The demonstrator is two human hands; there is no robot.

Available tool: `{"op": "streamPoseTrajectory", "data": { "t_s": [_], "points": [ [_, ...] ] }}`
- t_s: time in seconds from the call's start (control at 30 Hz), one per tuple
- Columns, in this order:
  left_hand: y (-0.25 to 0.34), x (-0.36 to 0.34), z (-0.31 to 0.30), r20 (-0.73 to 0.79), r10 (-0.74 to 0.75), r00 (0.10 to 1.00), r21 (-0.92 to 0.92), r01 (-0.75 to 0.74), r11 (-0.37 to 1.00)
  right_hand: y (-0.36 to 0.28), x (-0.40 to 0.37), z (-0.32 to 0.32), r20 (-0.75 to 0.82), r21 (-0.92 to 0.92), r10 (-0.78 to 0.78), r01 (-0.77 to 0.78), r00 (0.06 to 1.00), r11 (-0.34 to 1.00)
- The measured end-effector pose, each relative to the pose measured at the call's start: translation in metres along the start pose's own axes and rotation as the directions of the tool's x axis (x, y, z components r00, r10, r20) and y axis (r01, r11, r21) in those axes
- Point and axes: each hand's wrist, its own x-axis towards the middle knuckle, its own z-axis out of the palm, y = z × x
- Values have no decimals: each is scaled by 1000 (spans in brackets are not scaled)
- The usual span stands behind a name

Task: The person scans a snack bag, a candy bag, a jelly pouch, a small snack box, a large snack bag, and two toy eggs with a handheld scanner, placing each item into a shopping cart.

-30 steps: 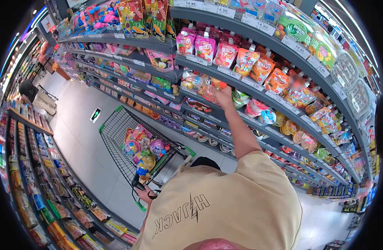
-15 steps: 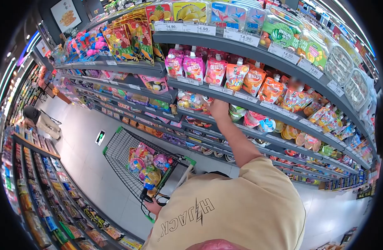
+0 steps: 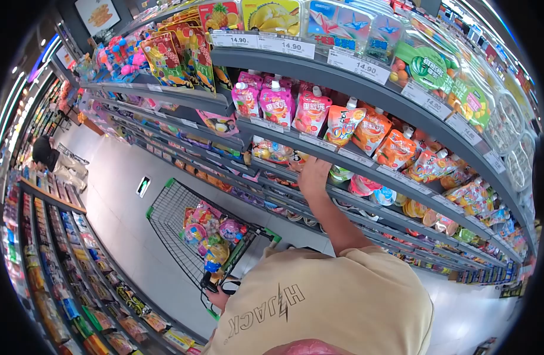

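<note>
My right hand (image 3: 314, 176) reaches to the shelf below the row of jelly pouches, its fingertips partly hidden in the shadow under the shelf edge. Just left of the fingers sits a small packet (image 3: 298, 160), and beyond it a clear bag of colourful sweets (image 3: 272, 150). Green and pink packs (image 3: 363, 184) lie to the right of the hand. Low on the left, my left hand (image 3: 216, 297) is closed round the handle of a shopping cart (image 3: 176, 238). Colourful packaged toys and sweets (image 3: 208, 229) lie in the cart.
Spouted jelly pouches (image 3: 343, 122) stand above my right hand, with boxed sweets (image 3: 271, 18) on the top shelf. Another shelf rack (image 3: 77, 278) runs along the left. Farther down the aisle is a person (image 3: 62, 163). An arrow sign (image 3: 143, 186) marks the floor.
My right hand shows more below the shelf edge, with the back of the hand and finger bases in sight. The view has shifted slightly. My left hand stays on the cart handle.
</note>
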Motion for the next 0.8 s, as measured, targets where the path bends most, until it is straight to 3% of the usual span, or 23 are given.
{"op": "streamPoseTrajectory", "data": {
  "t_s": [0.1, 0.13, 0.23, 0.33, 0.53, 0.63, 0.73, 0.8],
  "points": [
    [12, -12, 3, -25, 3, 1000, 108, 0, 994, 10, 10, 14, 49, -2, -27, 27, 998, 1000],
    [17, -15, 4, -46, 8, 999, 234, 3, 972, 10, 11, 16, 63, -10, -32, 33, 997, 999],
    [26, -21, 4, -15, -49, 999, 248, 52, 967, 5, 13, -1, 138, 16, 14, -16, 990, 1000],
    [27, -22, 7, -26, -87, 996, 336, 91, 938, 8, 8, -4, 159, -167, 35, -8, 987, 986],
    [29, -27, 9, -31, -44, 999, 340, 52, 939, 18, 0, -20, 256, -75, 8, 11, 967, 997],
    [26, -25, 11, -37, -41, 998, 328, 50, 943, -1, -12, -46, 234, -128, -100, 133, 967, 983],
    [19, -22, 11, -41, -30, 999, 329, 41, 943, -8, -34, -33, 75, -99, -242, 249, 967, 963],
    [14, -20, 12, -40, -21, 999, 336, 34, 941, -6, -35, -26, 83, -39, -261, 264, 962, 964]
  ]
}}
